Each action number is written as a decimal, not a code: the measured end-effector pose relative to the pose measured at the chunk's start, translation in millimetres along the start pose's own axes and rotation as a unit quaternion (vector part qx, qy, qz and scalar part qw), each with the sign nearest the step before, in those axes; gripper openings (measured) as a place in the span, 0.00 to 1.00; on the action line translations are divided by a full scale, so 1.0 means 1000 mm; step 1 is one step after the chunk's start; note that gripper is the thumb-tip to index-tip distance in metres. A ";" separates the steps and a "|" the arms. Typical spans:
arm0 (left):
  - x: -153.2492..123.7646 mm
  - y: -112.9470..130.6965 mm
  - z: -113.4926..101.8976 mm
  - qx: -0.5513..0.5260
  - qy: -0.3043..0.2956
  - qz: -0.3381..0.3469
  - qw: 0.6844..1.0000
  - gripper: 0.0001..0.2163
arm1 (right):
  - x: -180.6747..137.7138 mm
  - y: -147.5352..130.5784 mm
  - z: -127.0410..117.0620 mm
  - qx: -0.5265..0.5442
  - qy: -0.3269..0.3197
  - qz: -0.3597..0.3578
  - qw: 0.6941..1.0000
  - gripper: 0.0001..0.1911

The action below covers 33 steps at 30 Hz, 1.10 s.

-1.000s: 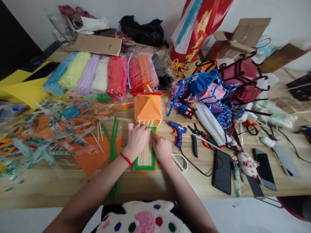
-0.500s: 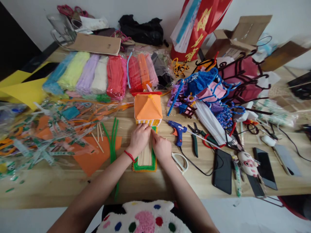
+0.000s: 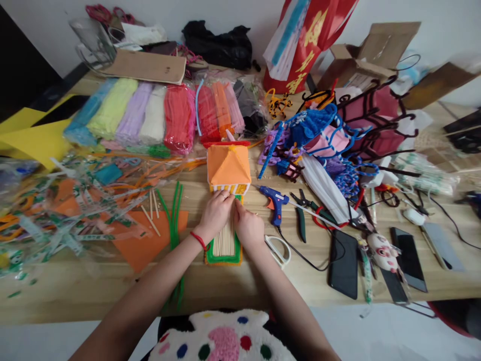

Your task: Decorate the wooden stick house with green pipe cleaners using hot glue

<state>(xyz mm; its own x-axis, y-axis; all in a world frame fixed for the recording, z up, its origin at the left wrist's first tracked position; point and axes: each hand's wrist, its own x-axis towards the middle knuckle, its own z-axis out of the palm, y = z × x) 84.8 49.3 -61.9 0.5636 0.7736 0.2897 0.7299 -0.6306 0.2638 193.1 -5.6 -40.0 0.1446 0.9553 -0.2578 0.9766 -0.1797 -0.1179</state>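
Observation:
A small model house (image 3: 229, 168) with an orange pyramid roof and striped walls stands on the table before me. In front of it lies a flat base of light wooden sticks (image 3: 224, 243), bordered by green pipe cleaner (image 3: 224, 259) with orange at the outer edge. My left hand (image 3: 216, 214), with a red cord at the wrist, rests over the sticks by the house wall, fingers bent together; what is under them is hidden. My right hand (image 3: 249, 225) is closed, its index fingertip and thumb against the green border at the base's right side, close to the left fingertips.
A blue glue gun (image 3: 275, 203), pliers (image 3: 300, 220) and white-handled scissors (image 3: 278, 251) lie at right, with phones (image 3: 343, 264) beyond. Loose green pipe cleaners (image 3: 176, 215) and an orange sheet (image 3: 133, 240) are at left. Bundled pipe cleaners (image 3: 128, 113) line the back.
Both hands stay at almost the same spot on the base, with only a very slight shift of the fingers. The camera view has moved a little.

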 end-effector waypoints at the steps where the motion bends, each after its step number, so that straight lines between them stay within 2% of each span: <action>1: 0.000 0.000 0.000 -0.004 -0.001 -0.001 1.000 0.08 | 0.000 -0.001 0.000 -0.003 0.001 -0.002 1.000 0.22; 9: -0.001 0.001 0.001 -0.034 0.003 -0.019 0.999 0.07 | 0.000 -0.003 0.002 -0.015 0.019 -0.004 1.000 0.22; 17: -0.003 -0.001 0.010 -0.062 0.017 -0.072 0.995 0.10 | -0.004 -0.002 0.001 -0.010 0.032 -0.009 0.999 0.19; 28: -0.005 0.001 -0.003 -0.043 -0.032 -0.028 0.998 0.09 | 0.000 -0.008 -0.006 -0.002 -0.008 0.004 1.000 0.21; 33: -0.008 0.001 -0.005 -0.050 -0.032 -0.024 0.998 0.09 | 0.001 -0.004 -0.011 0.037 -0.018 0.012 0.999 0.21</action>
<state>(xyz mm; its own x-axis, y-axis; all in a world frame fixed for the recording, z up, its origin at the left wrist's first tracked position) 78.8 42.1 -59.9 0.5547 0.8038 0.2152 0.7168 -0.5929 0.3670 190.9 -1.5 -29.1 0.1605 0.9417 -0.2958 0.9584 -0.2203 -0.1813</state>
